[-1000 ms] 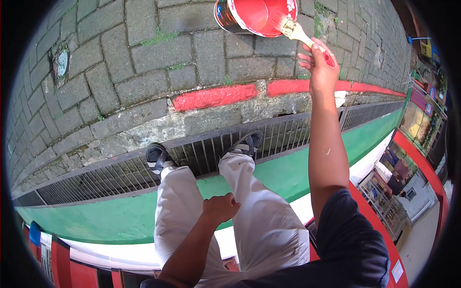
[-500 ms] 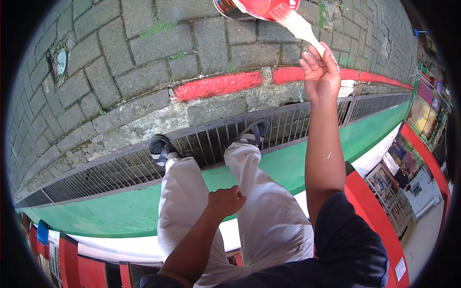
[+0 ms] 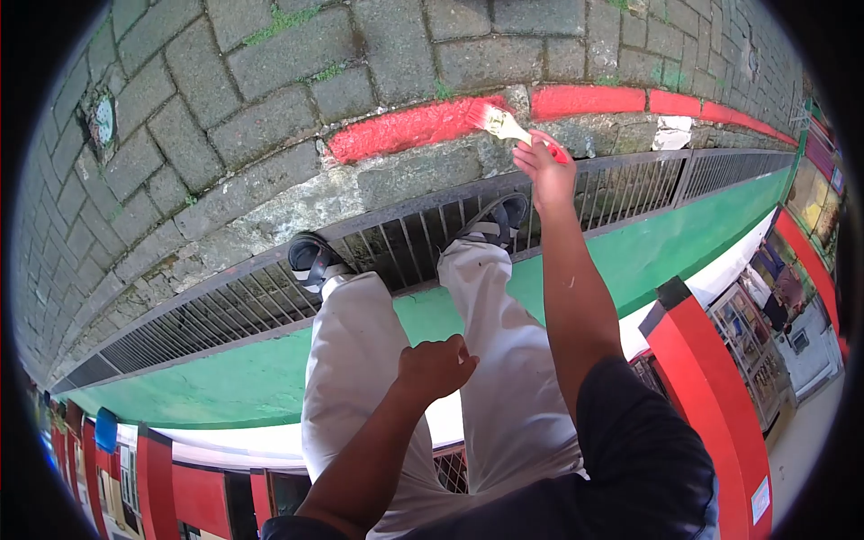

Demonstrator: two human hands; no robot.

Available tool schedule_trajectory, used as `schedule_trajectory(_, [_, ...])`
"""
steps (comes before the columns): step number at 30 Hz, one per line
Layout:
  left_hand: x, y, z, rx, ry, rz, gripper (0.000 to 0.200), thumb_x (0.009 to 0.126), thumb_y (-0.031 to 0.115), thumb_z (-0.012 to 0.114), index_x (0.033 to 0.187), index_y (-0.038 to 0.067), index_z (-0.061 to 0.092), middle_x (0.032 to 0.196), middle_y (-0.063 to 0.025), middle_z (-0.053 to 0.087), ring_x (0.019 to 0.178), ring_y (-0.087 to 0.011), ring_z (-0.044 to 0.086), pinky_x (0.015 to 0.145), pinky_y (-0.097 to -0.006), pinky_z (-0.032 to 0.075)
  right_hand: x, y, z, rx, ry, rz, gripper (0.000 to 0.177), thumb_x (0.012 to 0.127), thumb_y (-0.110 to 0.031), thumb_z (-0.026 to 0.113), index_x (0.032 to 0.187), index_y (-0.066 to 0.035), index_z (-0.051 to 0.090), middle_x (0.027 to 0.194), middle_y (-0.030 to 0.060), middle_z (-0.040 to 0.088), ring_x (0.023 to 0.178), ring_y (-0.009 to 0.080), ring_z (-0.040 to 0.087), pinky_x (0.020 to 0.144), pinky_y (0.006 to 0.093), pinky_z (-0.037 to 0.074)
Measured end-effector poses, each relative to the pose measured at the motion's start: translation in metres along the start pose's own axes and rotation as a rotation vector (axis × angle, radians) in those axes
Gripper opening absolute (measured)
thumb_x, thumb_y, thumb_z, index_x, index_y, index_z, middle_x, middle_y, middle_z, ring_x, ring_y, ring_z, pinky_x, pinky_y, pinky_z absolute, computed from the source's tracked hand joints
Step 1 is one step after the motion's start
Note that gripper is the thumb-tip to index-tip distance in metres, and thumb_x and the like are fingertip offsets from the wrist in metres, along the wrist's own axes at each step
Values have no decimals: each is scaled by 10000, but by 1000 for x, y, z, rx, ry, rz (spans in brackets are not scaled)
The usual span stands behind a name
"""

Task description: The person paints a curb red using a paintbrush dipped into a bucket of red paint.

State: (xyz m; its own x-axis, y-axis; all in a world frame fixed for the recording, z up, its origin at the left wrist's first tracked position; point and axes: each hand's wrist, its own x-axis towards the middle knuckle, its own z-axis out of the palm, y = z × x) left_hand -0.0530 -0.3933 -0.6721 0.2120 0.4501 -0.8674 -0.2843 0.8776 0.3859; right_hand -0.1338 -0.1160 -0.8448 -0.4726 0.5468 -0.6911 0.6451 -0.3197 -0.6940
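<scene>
My right hand [image 3: 547, 173] is closed around the handle of a paintbrush [image 3: 507, 126]. Red paint coats the brush's bristles, which touch the right end of a red-painted curb block [image 3: 405, 129]. The handle is pale, with a red patch near my fingers. Curled into a fist, my left hand [image 3: 436, 367] is held above my legs in white trousers [image 3: 360, 337]; its palm side is hidden, and nothing shows sticking out of it.
More red curb blocks [image 3: 589, 102] continue to the right. Grey paving [image 3: 297, 72] lies beyond them. A metal drain grate [image 3: 396, 238] runs under my sandals [image 3: 315, 258], beside a green strip [image 3: 225, 387]. A white patch [image 3: 671, 132] marks the curb's near side.
My right hand has brought the brush down and left, from the red paint can to the curb block. The can has left the view. My left hand stays closed over my legs.
</scene>
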Motion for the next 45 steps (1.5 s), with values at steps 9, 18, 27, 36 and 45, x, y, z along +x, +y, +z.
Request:
schedule_trajectory(9, [4,1,7,0,0,-13,351,926,517,571,1046,197,649,918,-85,733,964,-308,690,921,-472,462,-20,12,43,-943,-53,-879,194,843,-172,706,1008,-70,719,870,164,708,771,370,686,695,432,562])
schedule_trajectory(18, [6,0,8,-5,3,-18,347,929,517,569,1039,198,650,918,-90,732,957,-313,692,890,-448,485,-7,5,27,-651,160,-486,133,846,-110,703,967,-64,734,890,154,723,791,338,705,712,384,565])
schedule_trajectory(27, [8,3,8,4,24,-26,353,932,516,564,1044,193,651,897,-88,730,953,-309,691,873,-451,491,-24,-2,51,-869,-16,-983,146,836,-151,690,966,-90,719,847,130,708,756,334,692,678,415,565])
schedule_trajectory(36, [6,0,7,0,5,-31,362,928,508,567,1057,181,651,910,-103,729,960,-313,691,888,-450,493,-10,-16,44,-1191,48,-976,175,840,-188,685,988,-102,724,839,98,685,711,316,683,651,411,565])
schedule_trajectory(45, [1,-6,6,0,-13,-26,365,929,513,563,1066,186,648,943,-119,729,970,-314,688,893,-437,492,-14,0,29,-1049,287,-923,188,844,-179,693,1014,-101,716,850,123,686,745,346,679,652,447,555])
